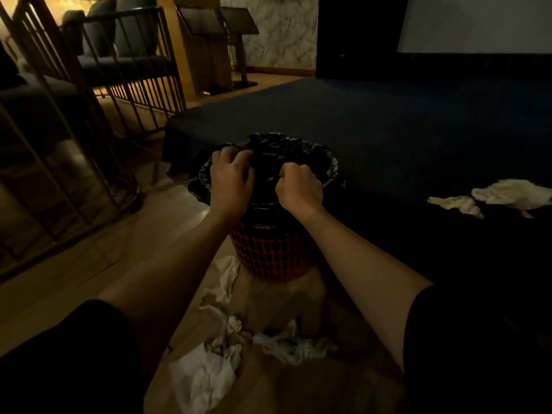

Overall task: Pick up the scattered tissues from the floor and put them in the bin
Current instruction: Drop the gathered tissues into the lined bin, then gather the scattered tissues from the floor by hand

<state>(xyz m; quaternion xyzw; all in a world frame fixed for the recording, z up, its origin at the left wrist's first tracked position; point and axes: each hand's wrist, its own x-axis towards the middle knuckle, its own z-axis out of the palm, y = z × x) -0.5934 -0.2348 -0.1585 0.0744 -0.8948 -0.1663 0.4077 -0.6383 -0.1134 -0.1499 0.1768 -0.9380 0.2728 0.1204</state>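
Note:
A red mesh bin (270,258) lined with a black plastic bag (301,152) stands on the wooden floor at the centre. My left hand (230,179) grips the bag's rim on the left, fingers curled into the plastic. My right hand (300,191) is clenched on the bag at the near right of the rim. Crumpled white tissues (227,348) lie scattered on the floor just in front of the bin. More tissues (504,195) lie to the right on the dark carpet.
A low dark platform or carpet (388,124) spreads behind and to the right of the bin. Metal railings (59,174) stand at the left, with chairs (119,43) beyond. Black stands (236,25) are at the back. The room is dim.

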